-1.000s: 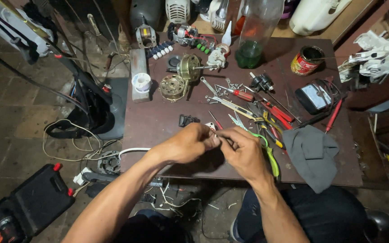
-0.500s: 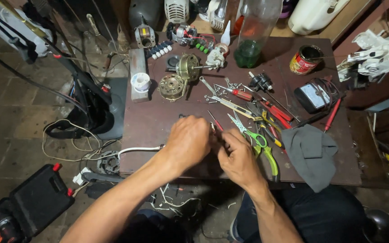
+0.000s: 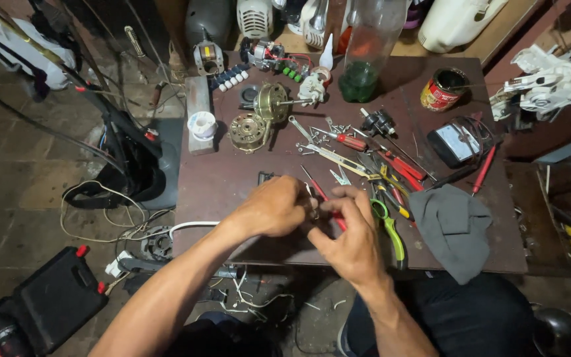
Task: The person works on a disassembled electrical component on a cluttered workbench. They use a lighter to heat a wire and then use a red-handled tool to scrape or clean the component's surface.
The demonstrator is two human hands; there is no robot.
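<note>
On the cluttered brown table (image 3: 232, 178): tools; beside it, tiled floor (image 3: 14, 165).

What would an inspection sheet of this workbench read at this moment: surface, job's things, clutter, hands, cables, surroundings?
Surface: dark brown table, crowded along its far and right parts.
Job's things: a small part pinched between both hands, too hidden to identify.
Clutter: motor parts, red-handled screwdriver, green-handled pliers, grey cloth, tin can, clear bottle, meter.
Hands: left hand and right hand meet over the near edge, fingers closed around the part.
Cables: white cable looped on the floor at left.
Surroundings: tiled floor, black case, white appliance parts at right.
</note>
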